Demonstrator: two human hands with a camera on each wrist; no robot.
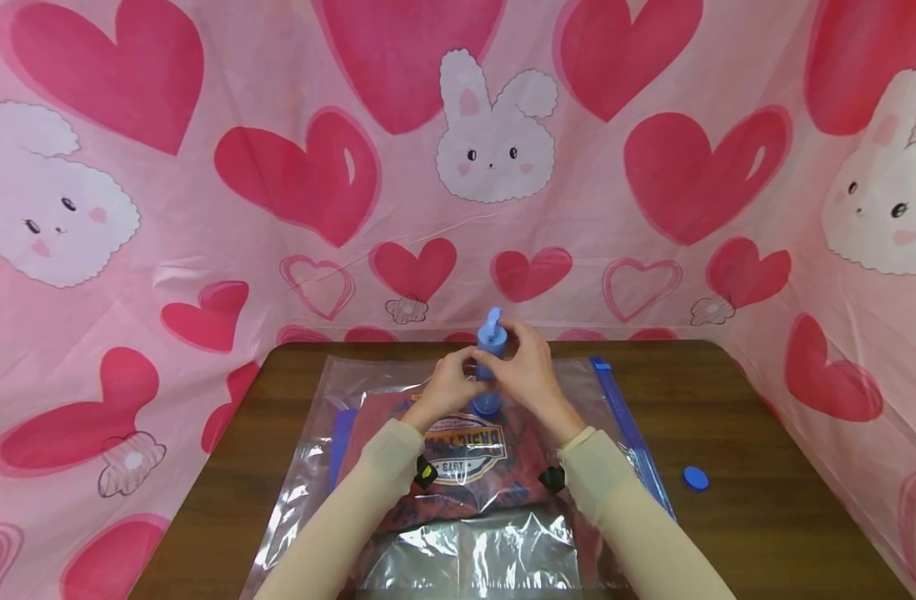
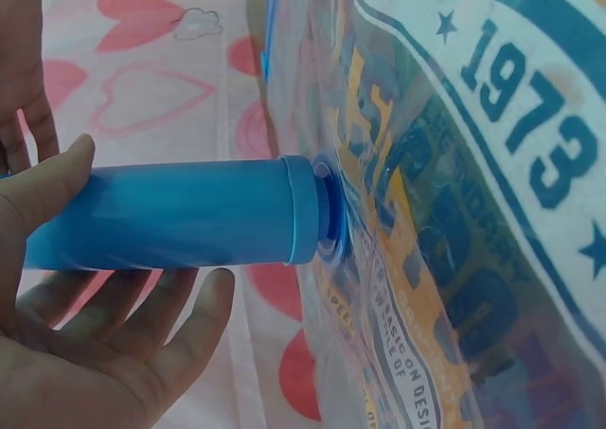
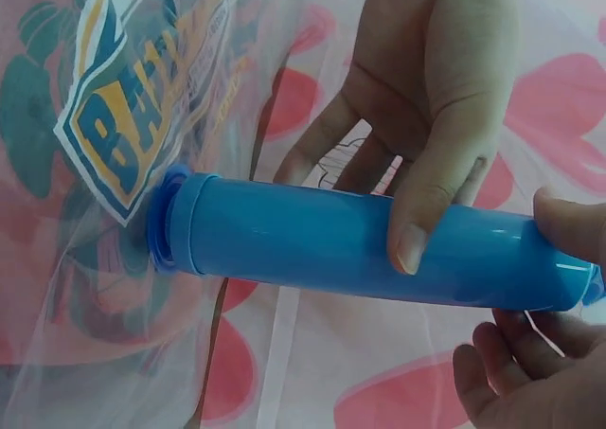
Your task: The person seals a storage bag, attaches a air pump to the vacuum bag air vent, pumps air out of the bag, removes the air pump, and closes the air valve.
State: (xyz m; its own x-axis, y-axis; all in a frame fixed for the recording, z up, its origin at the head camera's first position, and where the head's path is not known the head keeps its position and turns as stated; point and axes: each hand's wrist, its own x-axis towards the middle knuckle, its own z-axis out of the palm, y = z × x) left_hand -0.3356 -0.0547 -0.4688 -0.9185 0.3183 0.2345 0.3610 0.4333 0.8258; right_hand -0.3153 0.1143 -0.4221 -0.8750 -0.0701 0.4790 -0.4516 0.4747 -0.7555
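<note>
A blue cylindrical hand pump (image 1: 488, 402) stands upright on a transparent storage bag (image 1: 318, 425). My left hand (image 1: 450, 383) grips its middle, thumb on one side and fingers round the other. Higher up, near the flip-up top, my right hand (image 1: 531, 367) holds the pump between thumb and fingers. In the left wrist view the pump's lower rim meets a round blue valve (image 2: 331, 211) on the bag. Beneath the plastic lies a folded reddish garment (image 1: 521, 483) with a printed "1973" badge.
A round blue cap (image 1: 695, 478) lies on the brown wooden table (image 1: 758, 533) to the right of the bag. The bag's blue zip strip (image 1: 628, 421) runs along its right side. Behind the table hangs a pink curtain (image 1: 458, 225) with hearts and rabbits.
</note>
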